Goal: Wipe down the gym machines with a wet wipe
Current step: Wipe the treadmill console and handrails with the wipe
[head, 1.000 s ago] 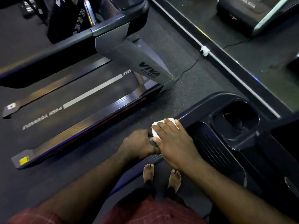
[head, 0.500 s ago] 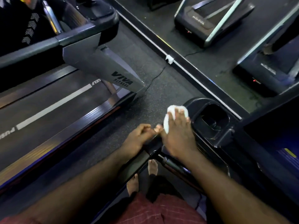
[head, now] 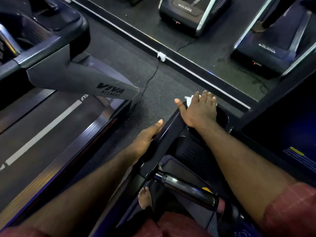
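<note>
I stand on a treadmill and look down at its black console tray (head: 172, 134). My right hand (head: 199, 109) lies flat with straight fingers on a white wet wipe (head: 189, 100), pressing it onto the far left corner of the console, over the cup-holder recess. Only a small part of the wipe shows beside my fingers. My left hand (head: 147, 135) rests along the console's left outer rim, thumb stretched forward; its fingers are hidden behind the edge. A chrome handlebar grip (head: 186, 188) juts out below the console.
A second treadmill (head: 77, 81) marked VIVA FITNESS stands to the left, with a strip of speckled floor (head: 147, 103) between. A black cable (head: 150, 77) runs to a white wall socket (head: 161, 56). A mirror behind reflects treadmills. My bare foot (head: 145, 197) shows below.
My right hand has slid the wipe forward along the console rim to its far corner. My left hand has let go of the handle and moved up along the outer edge. The view shifted forward.
</note>
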Motion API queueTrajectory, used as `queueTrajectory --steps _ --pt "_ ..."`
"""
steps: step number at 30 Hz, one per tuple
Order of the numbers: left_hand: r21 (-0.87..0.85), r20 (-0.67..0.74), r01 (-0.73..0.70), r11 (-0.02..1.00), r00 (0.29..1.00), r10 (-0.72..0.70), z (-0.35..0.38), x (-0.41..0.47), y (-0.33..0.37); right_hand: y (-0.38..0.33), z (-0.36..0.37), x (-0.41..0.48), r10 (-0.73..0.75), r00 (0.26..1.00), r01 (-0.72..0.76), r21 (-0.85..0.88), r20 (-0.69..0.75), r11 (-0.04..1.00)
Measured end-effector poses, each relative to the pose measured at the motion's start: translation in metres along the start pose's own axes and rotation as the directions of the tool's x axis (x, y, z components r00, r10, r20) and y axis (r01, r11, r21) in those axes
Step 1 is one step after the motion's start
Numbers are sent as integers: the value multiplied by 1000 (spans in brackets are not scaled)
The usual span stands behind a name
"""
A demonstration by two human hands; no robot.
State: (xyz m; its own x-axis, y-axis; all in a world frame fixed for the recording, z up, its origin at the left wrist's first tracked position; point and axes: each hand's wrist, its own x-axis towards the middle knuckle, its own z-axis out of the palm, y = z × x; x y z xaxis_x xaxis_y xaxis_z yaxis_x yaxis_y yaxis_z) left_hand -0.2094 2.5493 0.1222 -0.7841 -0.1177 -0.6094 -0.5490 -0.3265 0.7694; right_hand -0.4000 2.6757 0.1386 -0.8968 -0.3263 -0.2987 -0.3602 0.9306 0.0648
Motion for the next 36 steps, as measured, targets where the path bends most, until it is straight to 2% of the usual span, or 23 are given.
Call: queueTrajectory --steps 4,6,9,13,18,20,24,27,30,32,36 --pt "66 -6 -73 995 997 74 3 8 8 -25 24 -70 -171 985 172 43 -22 984" --pt "97 13 -61 993 998 60 -1 13 9 -38 38 -123 -279 960 280 37 -23 959" --pt "119 80 -58 991 996 48 -8 18 9 -38 47 -146 -328 944 331 75 -43 941" --pt "142 -20 -13 990 1000 16 -3 27 14 -21 30 -76 -232 967 239 56 -106 969" --pt "165 -20 29 986 999 -26 -2 28 15 10 8 13 43 999 -40 108 -33 993" --pt "172 -19 32 985 999 -29 -1 26 15 14 8 16 65 998 -60 155 -27 986" --pt "139 -8 15 990 1000 -14 4 20 13 4 28 -37 -142 978 165 152 -150 974" --pt "101 12 -16 995 1000 15 6 23 5 -1 46 -96 -264 952 283 124 -153 951" --pt "200 29 -72 977 997 68 5 23 7 1 57 -140 -347 934 351 44 -92 935" --pt "193 20 -59 980 998 57 6 22 12 6 61 -160 -376 924 377 -2 -66 926" --pt "169 22 -123 978 992 121 15 19 15 14 62 -178 -390 918 387 -46 -74 921"
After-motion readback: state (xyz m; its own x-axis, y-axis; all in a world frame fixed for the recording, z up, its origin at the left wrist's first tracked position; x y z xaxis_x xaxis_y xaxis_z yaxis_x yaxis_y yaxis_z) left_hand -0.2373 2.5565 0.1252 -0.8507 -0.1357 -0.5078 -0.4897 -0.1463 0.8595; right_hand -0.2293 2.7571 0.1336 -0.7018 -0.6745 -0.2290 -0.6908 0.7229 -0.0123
